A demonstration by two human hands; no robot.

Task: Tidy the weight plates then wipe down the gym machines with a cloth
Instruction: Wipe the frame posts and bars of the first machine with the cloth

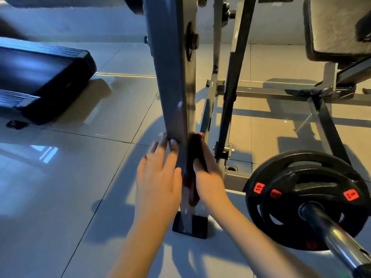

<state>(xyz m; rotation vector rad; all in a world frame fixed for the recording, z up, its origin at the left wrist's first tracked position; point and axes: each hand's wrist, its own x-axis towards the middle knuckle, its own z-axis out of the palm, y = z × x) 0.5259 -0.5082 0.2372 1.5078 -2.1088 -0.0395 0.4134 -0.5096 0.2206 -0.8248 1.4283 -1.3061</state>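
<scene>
A grey upright post [172, 93] of a weight bench frame rises from a black foot [189, 227] on the tiled floor. My left hand [158, 177] lies flat against the post's left face, fingers straight. My right hand [206, 169] holds a dark cloth [195, 155] pressed against the post's right side; a reddish part of the cloth hangs below. Black weight plates [301, 197] with red 10 and 5 labels sit on a chrome bar [337, 243] at the lower right.
A treadmill deck's end [44, 81] lies at the left. The bench's black frame bars [281, 93] and its padded seat [337, 27] fill the upper right. Glossy floor tiles [60, 187] spread across the lower left.
</scene>
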